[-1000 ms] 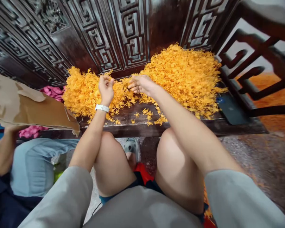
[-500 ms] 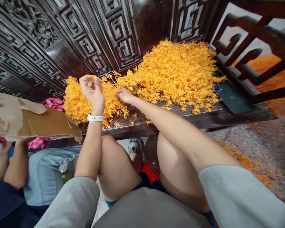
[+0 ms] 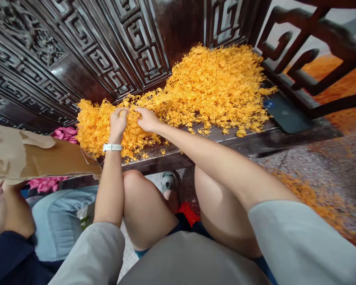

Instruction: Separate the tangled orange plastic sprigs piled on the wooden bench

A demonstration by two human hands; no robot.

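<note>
A long heap of small, spindly yellow artificial flower pieces [image 3: 216, 83] lies on the dark wooden bench [image 3: 178, 152]. My left hand [image 3: 118, 124], with a white band at the wrist, is over the heap's left part, its fingers closed in a pinch at the yellow pieces. Close beside it, my right hand [image 3: 148, 120] points left, with thumb and forefinger pinched on a yellow piece. The two hands' fingertips almost meet. The exact pieces between the fingers blend into the heap behind them.
A torn cardboard box [image 3: 44, 154] stands at the left, with pink flowers [image 3: 47, 183] by it. A dark phone [image 3: 290, 114] lies at the bench's right end. Behind rises a carved wooden backrest [image 3: 89, 43]. Another person's arm [image 3: 16, 208] shows at lower left.
My left hand has come down from its raised, turned-up pose into the heap. My right hand has moved slightly left, so the fingertips are now close together. The view has shifted slightly.
</note>
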